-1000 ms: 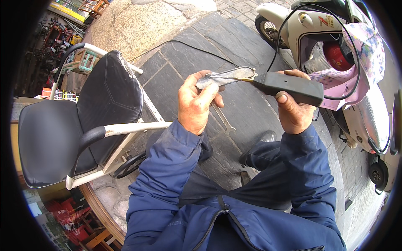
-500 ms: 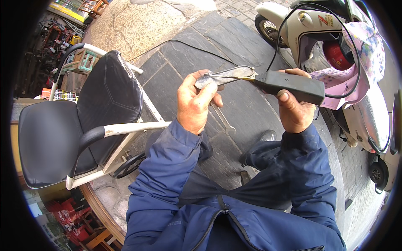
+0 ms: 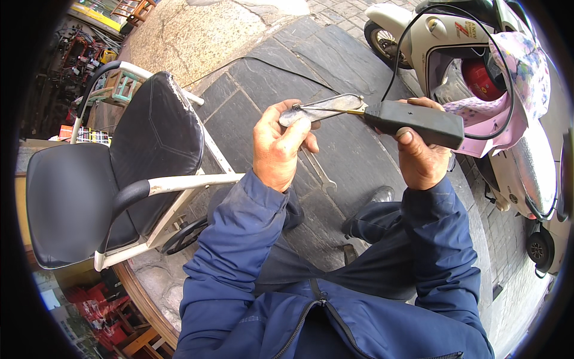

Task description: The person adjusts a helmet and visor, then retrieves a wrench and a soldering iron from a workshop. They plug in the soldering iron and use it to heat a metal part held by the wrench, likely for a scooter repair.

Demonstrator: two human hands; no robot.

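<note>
My left hand (image 3: pixel 277 146) pinches the rounded end of a flat, grey, leaf-shaped metal piece (image 3: pixel 291 118) between thumb and fingers. Along this piece runs a thin dark wire loop (image 3: pixel 344 96). A narrow brass-coloured stem lies across the metal piece and meets the end of a long black block-shaped handle (image 3: pixel 418 122). From below, my right hand (image 3: pixel 421 164) grips that handle, thumb on the near side and fingers behind. A black cord (image 3: pixel 395 66) arcs up from around it. How the stem and metal piece join cannot be made out.
An open-end wrench (image 3: pixel 327 181) lies on the dark slate paving beyond my knees. To the left stands a black padded chair (image 3: pixel 156 128) with a white frame. A white scooter (image 3: pixel 442 57) with a pink patterned cover (image 3: pixel 526 72) is parked at the right.
</note>
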